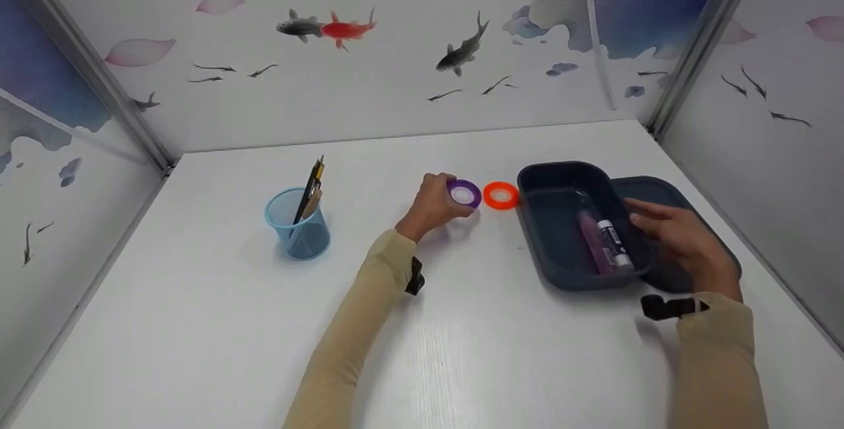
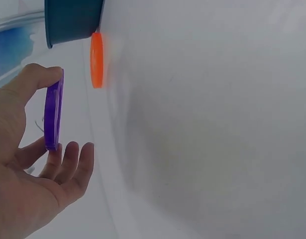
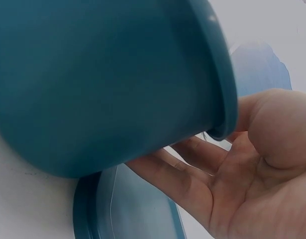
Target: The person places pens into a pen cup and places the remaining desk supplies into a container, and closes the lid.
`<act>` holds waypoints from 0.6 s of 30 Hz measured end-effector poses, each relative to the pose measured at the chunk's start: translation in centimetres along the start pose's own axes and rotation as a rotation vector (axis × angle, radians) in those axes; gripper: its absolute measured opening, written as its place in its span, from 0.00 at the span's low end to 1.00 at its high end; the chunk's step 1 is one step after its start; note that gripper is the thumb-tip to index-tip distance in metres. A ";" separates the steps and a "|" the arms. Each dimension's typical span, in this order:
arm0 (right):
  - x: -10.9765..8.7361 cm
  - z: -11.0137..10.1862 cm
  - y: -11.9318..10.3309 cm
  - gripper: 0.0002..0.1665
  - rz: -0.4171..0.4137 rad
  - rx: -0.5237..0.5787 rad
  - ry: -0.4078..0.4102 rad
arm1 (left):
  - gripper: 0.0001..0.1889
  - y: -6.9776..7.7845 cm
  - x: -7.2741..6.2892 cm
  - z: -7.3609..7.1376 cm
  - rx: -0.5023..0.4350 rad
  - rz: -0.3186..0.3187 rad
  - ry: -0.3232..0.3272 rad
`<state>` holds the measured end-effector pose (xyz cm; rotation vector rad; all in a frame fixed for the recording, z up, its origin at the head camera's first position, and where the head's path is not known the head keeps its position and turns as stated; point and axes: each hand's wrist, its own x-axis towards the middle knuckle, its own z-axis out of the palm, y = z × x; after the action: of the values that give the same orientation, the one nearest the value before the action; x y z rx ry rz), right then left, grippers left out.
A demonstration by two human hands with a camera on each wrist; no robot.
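My left hand (image 1: 436, 203) pinches a purple ring-shaped roll (image 1: 464, 194), likely tape, between thumb and fingers; it is held just above the table. Right beside it, a similar orange roll (image 1: 500, 196) lies flat against the left side of a dark blue rectangular box (image 1: 550, 264). Inside the box are a glue stick (image 1: 614, 244) and a pinkish-purple tube (image 1: 595, 243), side by side. At the box's right wall is my right hand (image 1: 682, 241), thumb at the rim (image 3: 227, 99) and fingers along the outside.
A matching dark lid (image 1: 659, 192) lies on the table to the right, partly beneath the box and the right hand. To the left stands a light blue mesh cup (image 1: 306, 241) holding pencils and other slim tools (image 1: 310, 192). Printed panels (image 1: 395, 99) wall the white table.
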<state>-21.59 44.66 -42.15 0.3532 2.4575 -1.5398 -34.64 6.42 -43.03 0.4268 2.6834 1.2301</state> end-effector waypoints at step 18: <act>0.0 -0.1 0.0 0.41 -0.017 -0.006 0.006 | 0.40 2.1 -1.3 0.3 -0.067 0.132 -0.014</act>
<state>-21.62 44.70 -42.11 0.3381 2.4755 -1.5399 -32.89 7.50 -41.58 0.6090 2.6304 1.3420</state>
